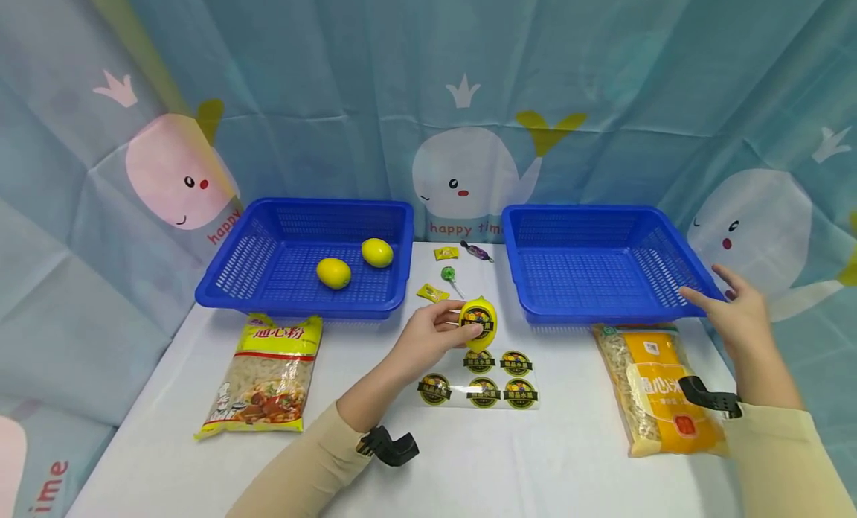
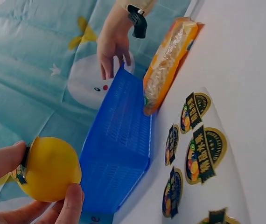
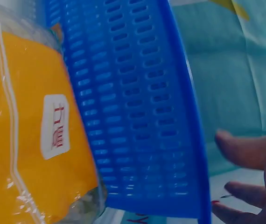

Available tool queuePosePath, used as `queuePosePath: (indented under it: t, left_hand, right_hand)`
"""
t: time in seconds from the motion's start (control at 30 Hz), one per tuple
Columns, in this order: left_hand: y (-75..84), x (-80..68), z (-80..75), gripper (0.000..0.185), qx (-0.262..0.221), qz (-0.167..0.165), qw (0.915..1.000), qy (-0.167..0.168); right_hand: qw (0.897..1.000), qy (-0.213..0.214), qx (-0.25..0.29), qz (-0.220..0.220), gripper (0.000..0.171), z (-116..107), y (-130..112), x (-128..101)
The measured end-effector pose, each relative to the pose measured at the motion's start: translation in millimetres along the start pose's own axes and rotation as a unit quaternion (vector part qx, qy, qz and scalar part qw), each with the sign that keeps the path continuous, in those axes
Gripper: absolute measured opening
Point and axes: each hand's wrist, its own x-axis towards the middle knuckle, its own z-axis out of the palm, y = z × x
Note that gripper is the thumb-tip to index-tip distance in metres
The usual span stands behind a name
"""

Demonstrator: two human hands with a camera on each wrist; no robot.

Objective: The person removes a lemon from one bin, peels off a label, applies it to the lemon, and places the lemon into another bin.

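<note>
Left hand: the left hand (image 1: 434, 330) pinches a yellow, oval lemon (image 2: 53, 170) between thumb and fingers.
Held lemon: raised over the white table (image 1: 375, 458), between the two baskets and nearer the person; a round black-and-gold sticker (image 1: 480, 320) is on its face, with the thumb on the sticker's edge.
Right hand: the right hand (image 1: 742, 315) is at the right side of the right basket, thumb and fingers spread apart; whether it touches the rim cannot be told.
Sticker sheet: a clear, flat sheet (image 1: 458, 404) with five round black-and-gold stickers lies just below the held lemon.
Left basket: a blue, rectangular, slotted plastic basket (image 1: 301, 305) holds two yellow lemons, one (image 1: 333, 273) nearer the front, the other (image 1: 377, 253) behind it to the right.
Right basket: a matching blue plastic basket (image 1: 576, 272) stands well apart from the left one.
Sweets: two yellow wrapped candies (image 1: 432, 292), a purple wrapped candy (image 1: 477, 251) and a green lollipop (image 1: 448, 275) lie between the baskets.
Bags: a yellow-and-clear plastic food bag (image 1: 268, 376) lies before the left basket, an orange-and-clear one (image 1: 659, 391) before the right.
</note>
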Motion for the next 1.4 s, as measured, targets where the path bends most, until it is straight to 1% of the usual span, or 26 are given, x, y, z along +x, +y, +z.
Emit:
queuePosePath:
  t: [0.2, 0.4, 0.47, 0.57, 0.7, 0.83, 1.0, 1.1, 1.27, 1.4]
  left_hand:
    - [11.4, 18.5, 11.5, 0.068, -0.02, -0.013, 0.9996, -0.016]
    - [21.2, 38.1, 25.0, 0.064, -0.029, -0.032, 0.999, -0.015]
    - [25.2, 44.4, 29.4, 0.064, -0.035, -0.038, 0.9986, -0.013]
    - [32.5, 53.0, 37.7, 0.065, -0.051, -0.04, 0.9978, -0.014]
    - [41.8, 61.9, 48.8, 0.065, -0.058, -0.041, 0.9974, -0.011]
    - [46.7, 68.5, 56.6, 0.065, -0.056, -0.045, 0.9974, 0.005]
    - [46.5, 75.7, 63.5, 0.067, -0.026, -0.05, 0.9972, 0.05]
    - [46.2, 76.9, 65.2, 0.067, -0.011, -0.051, 0.9965, 0.065]
    - [47.3, 75.4, 65.2, 0.062, 0.01, -0.054, 0.9965, 0.063]
    - [47.3, 75.1, 65.6, 0.058, 0.007, -0.048, 0.9976, 0.049]
  right_hand:
    - [0.999, -0.034, -0.028, 0.025, 0.1, -1, 8, 0]
    - [0.997, -0.039, -0.039, 0.046, 0.104, 0, 13, 1]
    - [0.997, -0.043, -0.044, 0.045, 0.104, 1, 13, 2]
    - [0.996, -0.052, -0.056, 0.038, 0.105, 0, 13, 4]
    - [0.995, -0.061, -0.07, 0.031, 0.106, -2, 13, 3]
    - [0.994, -0.061, -0.078, 0.038, 0.106, -3, 12, 3]
    - [0.994, -0.061, -0.083, 0.045, 0.105, -3, 10, 3]
    - [0.994, -0.065, -0.081, 0.044, 0.105, -3, 10, 4]
    - [0.993, -0.067, -0.083, 0.04, 0.106, -3, 9, 4]
    - [0.993, -0.067, -0.086, 0.041, 0.106, -5, 11, 3]
